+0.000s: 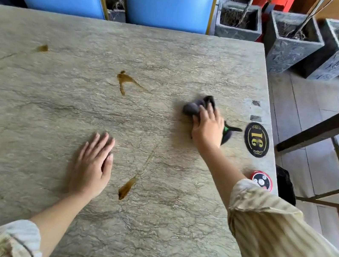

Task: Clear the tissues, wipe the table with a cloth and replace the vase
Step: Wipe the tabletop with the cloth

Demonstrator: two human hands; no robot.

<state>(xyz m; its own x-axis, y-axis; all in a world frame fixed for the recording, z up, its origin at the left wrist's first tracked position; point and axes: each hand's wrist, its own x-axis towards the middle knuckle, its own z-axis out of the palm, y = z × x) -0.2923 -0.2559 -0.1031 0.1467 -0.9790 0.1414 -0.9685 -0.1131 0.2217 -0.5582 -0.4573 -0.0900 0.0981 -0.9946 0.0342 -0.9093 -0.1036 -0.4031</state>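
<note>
A dark grey cloth (192, 107) lies bunched on the stone-patterned table (78, 102) at the right side. My right hand (208, 128) presses on it with fingers spread over the cloth, and part of the cloth sticks out past the hand to the right. My left hand (92, 167) rests flat on the table near the front middle, fingers straight and holding nothing. Brown spill marks (127, 81) streak the table's middle, with another brown smear (126, 187) near my left hand. No tissues or vase are in view.
A black oval number plaque (256, 139) and a red round button (261, 180) sit by the table's right edge. Two blue chairs (167, 0) stand behind the far edge. Grey stone planters (291, 41) and a dark table frame (332, 128) stand to the right.
</note>
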